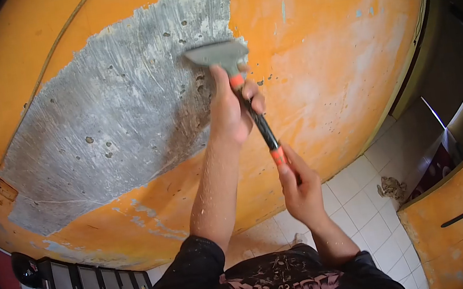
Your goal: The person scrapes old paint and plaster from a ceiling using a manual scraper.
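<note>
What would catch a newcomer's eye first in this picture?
Probably the big rough gray patch across the upper left, stark against the orange wall around it. Next, perhaps, the scraper near the patch's right edge, its handle gripped close to the head by the left hand and lower down by the right hand.

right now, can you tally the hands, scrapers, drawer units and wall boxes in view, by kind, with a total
Hands: 2, the left hand and the right hand
Scraper: 1
Drawer unit: 1
Wall box: 1
Total: 5
</note>
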A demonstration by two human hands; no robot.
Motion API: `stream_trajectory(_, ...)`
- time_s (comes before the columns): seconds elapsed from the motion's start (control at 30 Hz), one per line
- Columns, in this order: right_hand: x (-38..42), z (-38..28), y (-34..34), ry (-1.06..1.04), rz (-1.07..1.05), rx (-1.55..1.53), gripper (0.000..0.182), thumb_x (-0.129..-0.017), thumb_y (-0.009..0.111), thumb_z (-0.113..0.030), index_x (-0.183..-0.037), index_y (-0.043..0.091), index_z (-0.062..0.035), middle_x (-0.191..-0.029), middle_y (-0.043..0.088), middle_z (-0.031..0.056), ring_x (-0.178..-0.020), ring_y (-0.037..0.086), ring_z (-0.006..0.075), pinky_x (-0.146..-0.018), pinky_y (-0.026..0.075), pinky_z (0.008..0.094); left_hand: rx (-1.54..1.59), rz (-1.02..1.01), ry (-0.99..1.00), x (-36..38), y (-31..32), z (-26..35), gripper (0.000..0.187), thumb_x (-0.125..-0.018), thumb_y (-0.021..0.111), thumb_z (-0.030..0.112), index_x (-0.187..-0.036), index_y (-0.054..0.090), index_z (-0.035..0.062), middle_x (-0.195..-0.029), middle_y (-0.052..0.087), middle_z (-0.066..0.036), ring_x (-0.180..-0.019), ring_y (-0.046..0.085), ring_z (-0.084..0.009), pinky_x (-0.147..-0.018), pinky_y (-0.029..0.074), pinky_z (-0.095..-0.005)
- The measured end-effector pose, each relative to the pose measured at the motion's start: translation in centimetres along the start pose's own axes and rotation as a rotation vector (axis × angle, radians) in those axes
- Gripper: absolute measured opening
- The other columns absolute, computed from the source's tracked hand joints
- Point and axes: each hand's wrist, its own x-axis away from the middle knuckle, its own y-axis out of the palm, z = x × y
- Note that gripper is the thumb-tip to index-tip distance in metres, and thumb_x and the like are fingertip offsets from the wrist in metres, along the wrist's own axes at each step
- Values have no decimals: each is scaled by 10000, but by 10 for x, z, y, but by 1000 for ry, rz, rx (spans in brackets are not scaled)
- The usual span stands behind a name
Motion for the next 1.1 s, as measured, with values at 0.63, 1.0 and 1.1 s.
stream_trajectory(0.63,5,-4,0,-97,21,81,392,-1007,546,-87,-1376,520,46,-663,499,26,-590,441,69,-526,369,242,25,-6,2,9,2,1,589,-991,329,668,-1067,515,114,-633,433,8,-523,471,-175,-529,402,-314)
stream_trajectory(1.0,-2,-14,-5,31,1,16,398,-1000,559,-88,-1375,527,44,-713,532,15,-641,465,53,-566,386,218,-17,-12,1,4,17,8,591,-995,292,670,-1124,522,142,-638,411,45,-556,445,-134,-539,376,-280)
stream_trajectory(1.1,-11,-16,-2,18,14,0,400,-1004,557,-100,-1377,528,42,-721,534,9,-644,467,55,-567,388,222,-74,-9,12,-6,24,15,604,-989,290,680,-1105,521,134,-630,422,35,-544,461,-153,-543,393,-299)
